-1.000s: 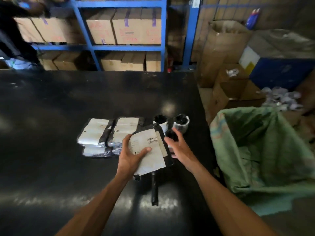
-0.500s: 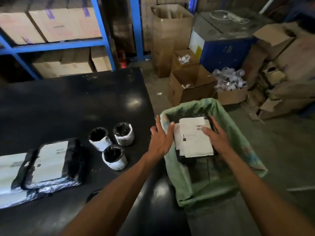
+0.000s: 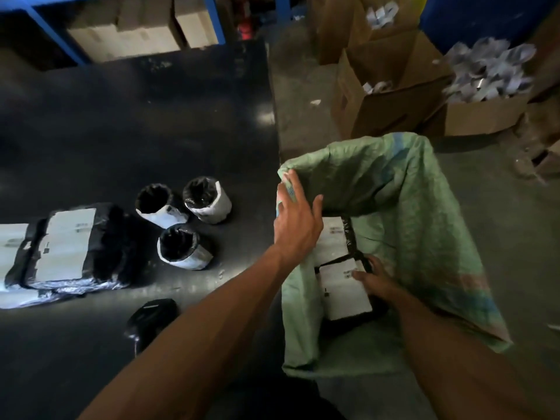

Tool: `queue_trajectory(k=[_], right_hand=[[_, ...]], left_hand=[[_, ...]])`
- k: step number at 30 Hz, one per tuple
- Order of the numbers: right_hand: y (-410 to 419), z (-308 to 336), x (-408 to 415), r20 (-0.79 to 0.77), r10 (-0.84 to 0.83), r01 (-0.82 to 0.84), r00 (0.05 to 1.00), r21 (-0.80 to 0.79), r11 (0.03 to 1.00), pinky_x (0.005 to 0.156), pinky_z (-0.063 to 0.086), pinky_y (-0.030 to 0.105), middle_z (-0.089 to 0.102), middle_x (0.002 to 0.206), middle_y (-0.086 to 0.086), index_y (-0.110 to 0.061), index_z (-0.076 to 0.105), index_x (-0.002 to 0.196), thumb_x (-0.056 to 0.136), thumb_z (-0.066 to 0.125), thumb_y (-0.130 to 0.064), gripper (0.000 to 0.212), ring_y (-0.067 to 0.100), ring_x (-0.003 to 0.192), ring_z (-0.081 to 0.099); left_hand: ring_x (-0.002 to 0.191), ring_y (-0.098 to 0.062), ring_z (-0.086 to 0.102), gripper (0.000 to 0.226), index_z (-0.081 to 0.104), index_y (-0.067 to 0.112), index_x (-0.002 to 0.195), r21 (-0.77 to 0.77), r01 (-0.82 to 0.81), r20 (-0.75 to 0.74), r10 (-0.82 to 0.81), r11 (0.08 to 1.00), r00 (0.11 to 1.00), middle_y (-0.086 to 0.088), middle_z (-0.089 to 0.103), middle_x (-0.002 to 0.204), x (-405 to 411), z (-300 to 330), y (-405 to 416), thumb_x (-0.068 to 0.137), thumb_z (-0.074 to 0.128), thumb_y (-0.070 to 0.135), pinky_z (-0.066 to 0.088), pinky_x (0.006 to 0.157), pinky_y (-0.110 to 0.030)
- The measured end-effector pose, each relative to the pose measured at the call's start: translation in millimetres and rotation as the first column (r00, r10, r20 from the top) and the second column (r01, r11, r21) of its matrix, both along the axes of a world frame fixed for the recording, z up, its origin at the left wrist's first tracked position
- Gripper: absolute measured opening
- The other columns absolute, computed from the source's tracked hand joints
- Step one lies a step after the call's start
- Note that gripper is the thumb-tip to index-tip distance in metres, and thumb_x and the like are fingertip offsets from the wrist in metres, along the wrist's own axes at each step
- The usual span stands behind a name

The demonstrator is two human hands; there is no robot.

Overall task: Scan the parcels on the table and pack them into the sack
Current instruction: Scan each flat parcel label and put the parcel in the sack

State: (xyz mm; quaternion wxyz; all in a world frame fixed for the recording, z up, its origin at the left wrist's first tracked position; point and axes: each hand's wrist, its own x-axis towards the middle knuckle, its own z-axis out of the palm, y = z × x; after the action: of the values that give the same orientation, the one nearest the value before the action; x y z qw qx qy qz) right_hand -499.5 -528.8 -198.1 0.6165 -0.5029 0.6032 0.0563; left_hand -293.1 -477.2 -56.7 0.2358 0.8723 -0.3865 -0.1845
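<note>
beside table (image 3: 121,131), right hand (image 3: 378,283) lowers parcel (image 3: 344,291) into sack (image 3: 409,207).

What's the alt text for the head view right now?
The right hand sets a black parcel into the green sack beside the table, while the left hand hovers open at its rim. Flat parcels and three small rolls wait.

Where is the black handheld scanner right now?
In the head view, the black handheld scanner lies on the black table, lower left of centre, just left of the left forearm and nearer the camera than the three cylindrical parcels.
</note>
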Motion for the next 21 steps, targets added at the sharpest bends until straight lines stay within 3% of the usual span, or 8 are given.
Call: queue_trajectory(k=[3, 6, 9, 11, 14, 21], right_hand=[[15.0, -25.3, 2.0, 0.028, -0.082, 0.08, 0.996, 0.049, 0.996, 0.11, 0.042, 0.047, 0.038, 0.156, 0.014, -0.024, 0.019, 0.158, 0.098, 0.065, -0.01, 0.077, 0.037, 0.137, 0.044], [26.0, -34.5, -2.2, -0.004, 0.02, -0.02, 1.0, 0.051, 0.999, 0.112, 0.038, 0.044, 0.034, 0.158, 0.014, -0.021, 0.004, 0.161, 0.102, 0.06, -0.014, 0.082, 0.037, 0.141, 0.039], [24.6, -39.6, -6.2, -0.15, 0.234, -0.23, 0.961, 0.043, 0.972, 0.118, 0.033, 0.053, 0.021, 0.165, 0.016, -0.033, -0.011, 0.16, 0.085, 0.08, -0.042, 0.118, 0.039, 0.147, 0.03], [23.1, -39.8, -7.2, -0.278, 0.436, -0.446, 0.856, 0.029, 0.895, 0.123, 0.022, 0.055, 0.002, 0.169, 0.017, -0.03, -0.02, 0.159, 0.07, 0.087, -0.055, 0.142, 0.04, 0.154, 0.012], [38.2, -34.2, -2.9, -0.324, 0.532, -0.574, 0.782, -0.043, 0.818, 0.124, 0.016, 0.057, -0.025, 0.166, 0.015, -0.02, -0.033, 0.155, 0.074, 0.089, -0.046, 0.149, 0.04, 0.156, -0.006], [58.9, -52.3, 12.4, -0.469, 0.459, -0.572, 0.755, -0.127, 0.81, 0.111, 0.04, 0.057, -0.028, 0.166, 0.016, -0.023, -0.034, 0.154, 0.075, 0.09, -0.034, 0.147, 0.04, 0.149, 0.029]], left_hand=[[0.123, -0.044, 0.053, 0.079, 0.0, 0.009, 0.159, -0.038, -0.018, 0.045, 0.02, 0.999, 0.999, -0.024, 0.025, 0.154, 1.7, -9.0, -0.7, 0.103, 0.037, 0.05, 0.056, 0.088, -0.055], [0.12, -0.044, 0.055, 0.08, 0.003, 0.006, 0.159, -0.056, -0.035, 0.064, 0.038, 0.998, 0.997, -0.025, 0.029, 0.152, 0.2, -11.2, -4.1, 0.101, 0.035, 0.05, 0.057, 0.086, -0.054], [0.118, -0.046, 0.056, 0.081, 0.002, 0.005, 0.159, -0.052, -0.022, 0.074, 0.026, 0.998, 0.997, -0.026, 0.029, 0.153, -5.6, -11.4, -5.8, 0.1, 0.029, 0.053, 0.055, 0.087, -0.055], [0.118, -0.045, 0.056, 0.081, 0.002, 0.006, 0.159, -0.059, -0.03, 0.081, 0.034, 0.998, 0.996, -0.026, 0.029, 0.153, -6.1, -11.6, -6.3, 0.099, 0.027, 0.054, 0.055, 0.088, -0.055], [0.12, -0.044, 0.055, 0.079, 0.001, 0.009, 0.159, -0.068, -0.034, 0.069, 0.039, 0.997, 0.997, -0.023, 0.029, 0.153, -4.7, -12.9, -2.8, 0.101, 0.031, 0.053, 0.056, 0.087, -0.055], [0.128, -0.042, 0.051, 0.078, -0.002, 0.012, 0.16, -0.103, -0.014, 0.038, 0.018, 0.995, 0.999, -0.02, 0.026, 0.157, 0.3, -15.6, 3.6, 0.104, 0.042, 0.044, 0.052, 0.096, -0.054]])
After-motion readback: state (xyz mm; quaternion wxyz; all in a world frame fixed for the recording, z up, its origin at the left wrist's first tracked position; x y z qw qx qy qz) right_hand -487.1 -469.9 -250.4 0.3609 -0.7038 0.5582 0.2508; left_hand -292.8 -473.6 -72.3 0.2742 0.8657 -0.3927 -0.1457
